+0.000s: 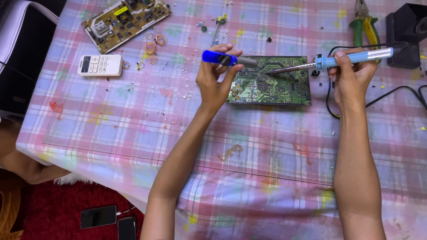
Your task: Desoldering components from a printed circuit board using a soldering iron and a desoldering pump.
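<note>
A green circuit board point(275, 86) lies solder side up on the checked tablecloth point(133, 129). My right hand point(349, 75) grips a light blue soldering iron point(356, 58), its metal tip resting on the board's upper middle. My left hand point(215, 82) holds a dark blue desoldering pump point(222, 58) level, its grey nozzle pointing right over the board's top left edge, close to the iron's tip.
A second brownish circuit board point(126, 20), several copper wire coils point(153, 44) and a white remote control point(100, 65) lie at the far left. Green-handled pliers point(364, 22) and a black stand point(407, 33) sit at the far right. Two phones point(109, 218) lie on the red floor.
</note>
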